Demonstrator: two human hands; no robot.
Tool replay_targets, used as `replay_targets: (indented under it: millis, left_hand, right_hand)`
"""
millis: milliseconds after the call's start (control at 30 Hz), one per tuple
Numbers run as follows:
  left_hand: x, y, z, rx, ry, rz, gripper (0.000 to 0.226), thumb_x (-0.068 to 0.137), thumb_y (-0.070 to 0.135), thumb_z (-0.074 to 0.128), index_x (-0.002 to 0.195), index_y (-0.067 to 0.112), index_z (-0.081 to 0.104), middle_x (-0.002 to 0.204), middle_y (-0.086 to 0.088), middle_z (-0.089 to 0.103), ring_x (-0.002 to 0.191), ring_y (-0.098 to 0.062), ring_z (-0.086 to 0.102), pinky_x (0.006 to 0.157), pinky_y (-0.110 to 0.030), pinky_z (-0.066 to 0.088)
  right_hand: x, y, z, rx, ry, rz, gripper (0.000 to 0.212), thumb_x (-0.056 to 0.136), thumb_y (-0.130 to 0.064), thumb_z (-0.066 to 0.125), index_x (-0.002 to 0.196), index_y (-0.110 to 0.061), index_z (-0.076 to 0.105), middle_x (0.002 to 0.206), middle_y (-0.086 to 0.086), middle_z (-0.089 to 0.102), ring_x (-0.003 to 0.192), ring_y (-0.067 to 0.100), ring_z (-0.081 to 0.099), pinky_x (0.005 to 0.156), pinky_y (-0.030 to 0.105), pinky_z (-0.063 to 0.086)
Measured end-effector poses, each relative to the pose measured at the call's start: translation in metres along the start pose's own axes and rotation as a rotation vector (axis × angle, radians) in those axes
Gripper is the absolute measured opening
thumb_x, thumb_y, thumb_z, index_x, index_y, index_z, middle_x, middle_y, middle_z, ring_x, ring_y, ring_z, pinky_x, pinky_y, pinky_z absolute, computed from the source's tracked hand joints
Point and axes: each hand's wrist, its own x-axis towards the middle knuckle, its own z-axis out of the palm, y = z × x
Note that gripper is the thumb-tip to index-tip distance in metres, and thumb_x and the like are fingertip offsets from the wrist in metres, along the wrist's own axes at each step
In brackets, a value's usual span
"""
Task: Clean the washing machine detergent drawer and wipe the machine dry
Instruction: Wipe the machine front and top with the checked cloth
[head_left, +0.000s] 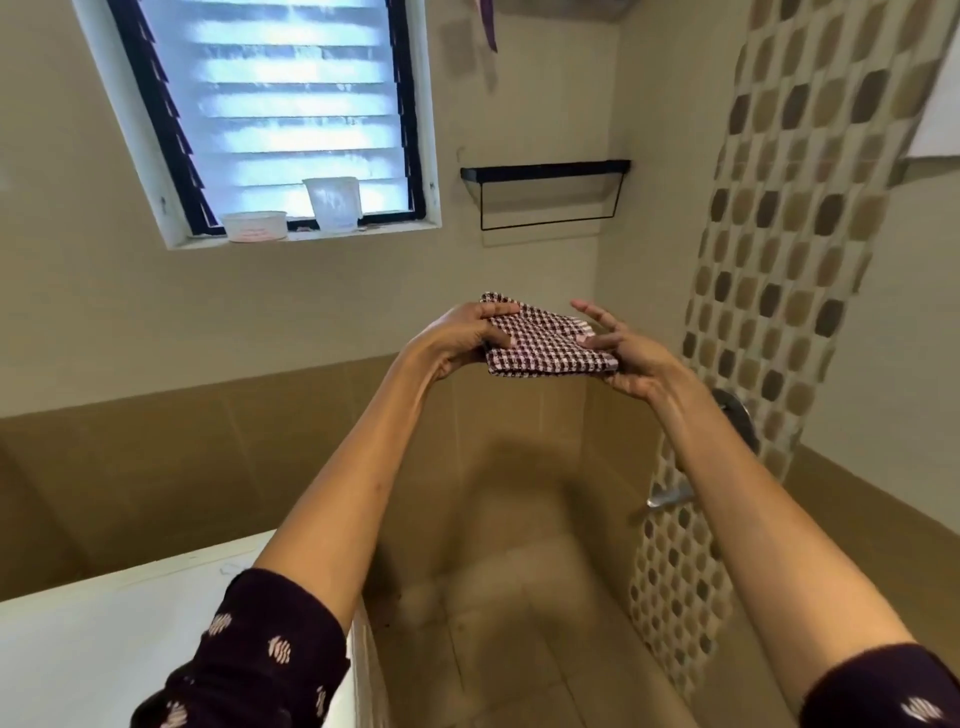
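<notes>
A folded checked cloth (545, 343), dark maroon and white, is held up in the air between both my hands in front of the tiled wall. My left hand (462, 338) grips its left edge with thumb on top. My right hand (623, 353) supports the right edge from below, with its fingers spread and the fingertips resting on the cloth. The white top of the washing machine (104, 639) shows at the lower left, under my left forearm. The detergent drawer is not in view.
A black wall shelf with a rail (545, 195) hangs above the cloth. Two white plastic tubs (332, 202) stand on the sill of the louvred window. A metal tap (670, 496) juts from the mosaic tile strip at right. Tiled floor lies below.
</notes>
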Motion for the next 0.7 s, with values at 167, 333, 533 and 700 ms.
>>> replay_targets:
  millis: [167,333,533,700]
  left_hand:
    - [0.05,-0.007,-0.017,-0.207,0.146,0.059,0.048,0.084,-0.014,0.052,0.129,-0.002,0.049,0.116,-0.014,0.06,0.087,-0.017,0.064,0.07,-0.022,0.058]
    - [0.12,-0.003,-0.029,-0.264,0.266,0.108,0.044,0.086,-0.011,0.053,0.129,-0.004,0.048,0.098,-0.009,0.064,0.08,-0.015,0.064,0.064,-0.02,0.058]
    - [0.231,0.025,-0.051,-0.071,0.323,0.134,0.064,0.081,-0.006,0.062,0.139,0.01,0.04,0.122,-0.011,0.057,0.091,-0.019,0.063,0.088,-0.036,0.054]
    - [0.339,0.071,-0.075,-0.049,0.389,0.181,0.06,0.082,-0.01,0.058,0.137,0.006,0.041,0.128,-0.013,0.054,0.095,-0.019,0.06,0.084,-0.032,0.054]
  right_hand:
    - [0.064,-0.012,-0.014,-0.109,0.008,-0.063,0.044,0.087,0.015,0.039,0.124,-0.007,0.053,0.111,0.009,0.06,0.076,0.014,0.069,0.059,0.022,0.058]
    - [0.135,-0.034,-0.031,-0.137,-0.014,-0.149,0.043,0.088,0.013,0.041,0.124,-0.005,0.054,0.106,0.008,0.063,0.079,0.014,0.068,0.058,0.021,0.056]
    - [0.253,-0.089,-0.052,-0.237,-0.018,-0.264,0.04,0.085,0.016,0.04,0.12,0.002,0.055,0.099,0.009,0.063,0.081,0.016,0.062,0.061,0.019,0.056]
    - [0.365,-0.15,-0.058,-0.388,0.034,-0.366,0.035,0.085,0.017,0.041,0.11,0.0,0.059,0.086,0.006,0.062,0.076,0.015,0.06,0.061,0.018,0.053]
